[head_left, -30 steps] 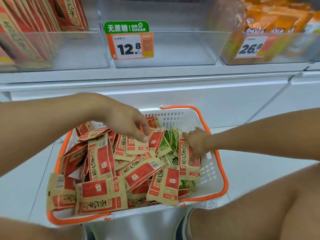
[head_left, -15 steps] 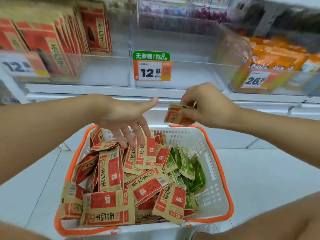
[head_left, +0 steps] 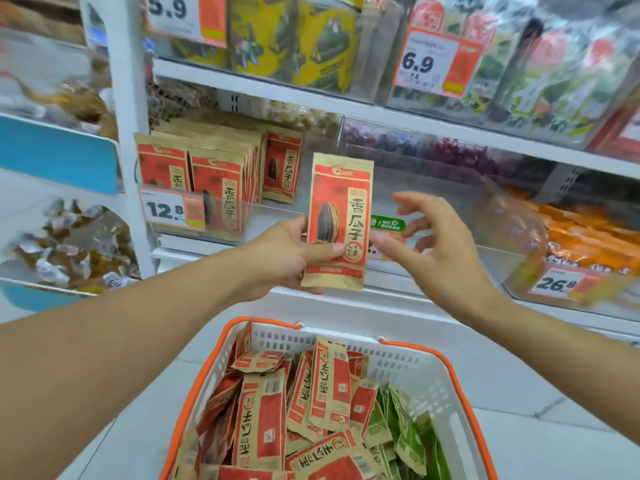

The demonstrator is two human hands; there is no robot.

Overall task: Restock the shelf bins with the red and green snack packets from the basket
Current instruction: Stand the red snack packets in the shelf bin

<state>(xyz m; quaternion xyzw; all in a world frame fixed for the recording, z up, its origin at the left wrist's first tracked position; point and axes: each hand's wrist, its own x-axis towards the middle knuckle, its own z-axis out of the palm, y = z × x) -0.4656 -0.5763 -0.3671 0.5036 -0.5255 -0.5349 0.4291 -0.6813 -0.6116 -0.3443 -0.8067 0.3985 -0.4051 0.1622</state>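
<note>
My left hand holds one red snack packet upright in front of the shelf, thumb across its lower front. Just right of the packet my right hand hovers with fingers spread, holding nothing. Below, the white basket with an orange rim contains several red packets and, at its right side, green packets. On the shelf behind, a clear bin holds upright red packets at the left. To its right stands a clear bin bearing a green "no sugar" tag, with no packets visible inside.
Orange packets fill a clear bin at the right, priced 26.8. The shelf above carries yellow and green bags behind price tags. A white upright post divides off the left shelving with wrapped sweets. White floor surrounds the basket.
The view tilted up from the basket to the shelf. The red packet passed from my right hand to my left, which now holds it upright. My right hand has let go and spread.
</note>
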